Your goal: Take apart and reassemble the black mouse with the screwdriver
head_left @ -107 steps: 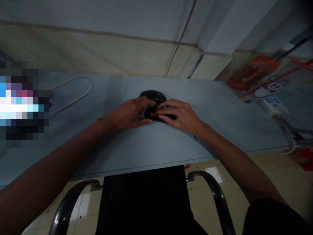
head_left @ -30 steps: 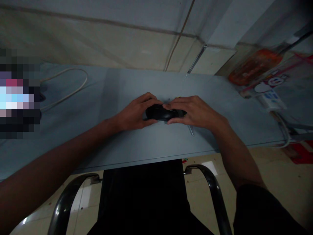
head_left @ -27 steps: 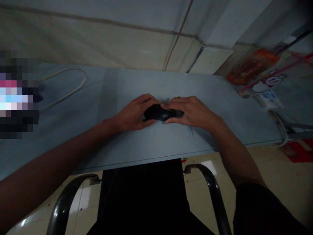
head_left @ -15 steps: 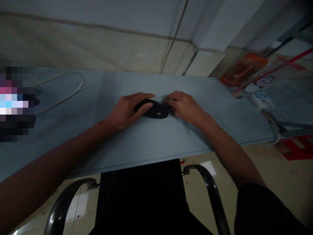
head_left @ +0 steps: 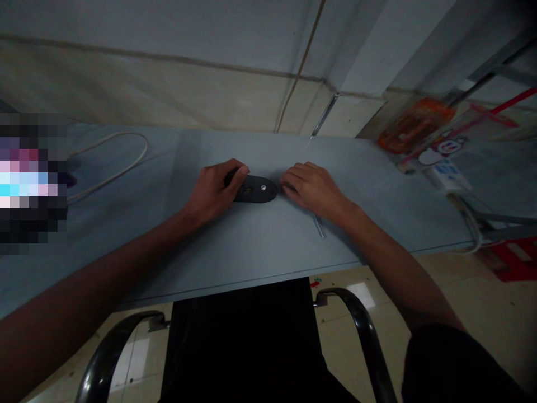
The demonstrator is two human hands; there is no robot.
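Note:
My left hand (head_left: 218, 187) grips the left end of a black computer mouse (head_left: 258, 193), its thumb lying over the near side. The mouse's underside faces up, with a small round light spot on it. Just past the mouse's right end, my right hand (head_left: 308, 187) rests low over the table with its fingers curled together; what they hold, if anything, is hidden. A thin clear rod (head_left: 319, 227) lies on the grey-blue table (head_left: 260, 246) beneath and in front of my right hand.
A pale cable (head_left: 145, 151) loops at the left beside a blurred-out area. At the right stand an orange container (head_left: 415, 126), a clear cup with a sticker (head_left: 448, 146) and a white socket block (head_left: 451, 176). A black chair (head_left: 239, 336) is at the front edge.
The mouse has moved slightly left and turned, showing more of its underside. My left thumb has drawn back toward its left end. My right hand has settled lower, its fingers more curled.

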